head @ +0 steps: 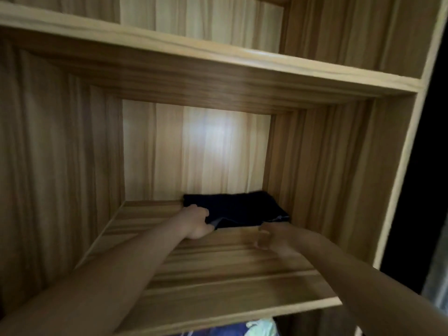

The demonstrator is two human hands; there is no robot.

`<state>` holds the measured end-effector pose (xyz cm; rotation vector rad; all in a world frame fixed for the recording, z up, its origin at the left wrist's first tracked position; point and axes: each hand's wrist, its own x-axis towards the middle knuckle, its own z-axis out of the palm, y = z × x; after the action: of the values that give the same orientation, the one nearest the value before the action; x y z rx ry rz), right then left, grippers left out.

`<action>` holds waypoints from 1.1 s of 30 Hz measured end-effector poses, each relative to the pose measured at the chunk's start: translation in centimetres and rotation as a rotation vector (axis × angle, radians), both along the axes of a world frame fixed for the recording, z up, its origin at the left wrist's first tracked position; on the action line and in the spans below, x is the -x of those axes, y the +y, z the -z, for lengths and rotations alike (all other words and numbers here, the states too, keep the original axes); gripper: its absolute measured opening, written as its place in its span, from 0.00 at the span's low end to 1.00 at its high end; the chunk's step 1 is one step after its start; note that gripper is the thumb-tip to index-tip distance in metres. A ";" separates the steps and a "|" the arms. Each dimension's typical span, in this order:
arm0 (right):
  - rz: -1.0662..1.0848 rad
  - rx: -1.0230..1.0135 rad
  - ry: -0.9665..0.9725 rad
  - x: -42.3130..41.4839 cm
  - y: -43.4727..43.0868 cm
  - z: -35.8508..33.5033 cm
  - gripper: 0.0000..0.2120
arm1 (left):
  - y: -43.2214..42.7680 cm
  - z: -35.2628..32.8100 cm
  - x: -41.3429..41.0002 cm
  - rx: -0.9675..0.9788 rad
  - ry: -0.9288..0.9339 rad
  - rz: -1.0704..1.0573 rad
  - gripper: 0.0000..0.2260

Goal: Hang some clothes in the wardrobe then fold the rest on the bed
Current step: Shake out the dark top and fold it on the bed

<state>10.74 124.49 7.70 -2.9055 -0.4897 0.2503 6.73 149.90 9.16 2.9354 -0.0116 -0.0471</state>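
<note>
head view looks into a wooden wardrobe (60, 166), the frame tilted and soft with motion blur. a dark folded garment (240, 209) lies on the middle shelf (218, 275), pushed to the back right, close to the pale back panel (194, 151) and the right wall. it is so dark that its folds, fabric and kind cannot be made out; only a thin paler edge shows at its front corners.

the left hand (196, 223) is at the garment's front left corner, with its fingers (202, 210) curled over the cloth edge and the thumb side tucked beneath, clamped on that corner. the fingertips are hidden behind the knuckles.

the right hand (274, 238) is just in front of the garment's front right corner, heavily smeared by blur. its fingers look bent, but whether they pinch the cloth, merely touch it or hold nothing cannot be told.

both forearms reach in from the bottom edge and are cut off there.

an upper shelf (218, 57) crosses the top, the space above it partly out of frame. under the middle shelf's front lip, a sliver of blue and pale green clothes (257, 328) shows, mostly hidden and cut off. the right edge is black and unreadable.
</note>
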 end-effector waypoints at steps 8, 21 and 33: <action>0.040 0.086 -0.128 10.0 -4.9 -2.3 0.32 | -4.3 -1.7 6.8 -0.048 0.045 0.173 0.21; 0.439 0.096 -0.099 28.8 -13.1 -1.1 0.26 | -12.9 1.0 13.2 -0.029 0.029 0.580 0.13; 0.892 0.077 0.123 47.0 -17.8 7.5 0.24 | -23.8 9.7 21.3 -0.151 0.142 1.024 0.12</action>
<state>-36.30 106.73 0.17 -2.8192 0.8373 0.2980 -14.56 126.05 -0.55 2.7044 -1.5039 -0.4116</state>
